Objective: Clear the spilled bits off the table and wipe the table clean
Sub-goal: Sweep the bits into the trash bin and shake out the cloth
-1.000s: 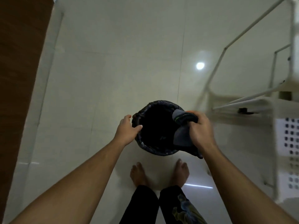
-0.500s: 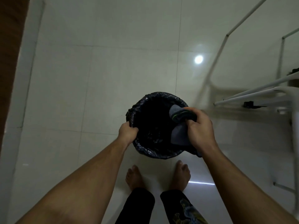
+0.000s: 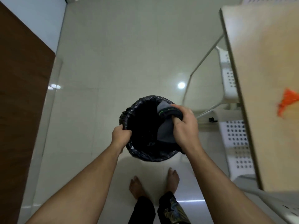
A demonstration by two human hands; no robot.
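Above the floor, the left hand [image 3: 121,135] grips the light bin [image 3: 129,113] by its slippery liner rim, while the right hand [image 3: 184,126] pinches the soft grey cloth [image 3: 165,133] against the far rim.

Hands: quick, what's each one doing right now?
Left hand: grips the bin by its rim.
Right hand: grips the cloth at the bin's other rim.

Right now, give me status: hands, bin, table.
Left hand grips bin rim. Right hand grips grey cloth against the opposite rim. Orange bits on table. Nothing in the way.
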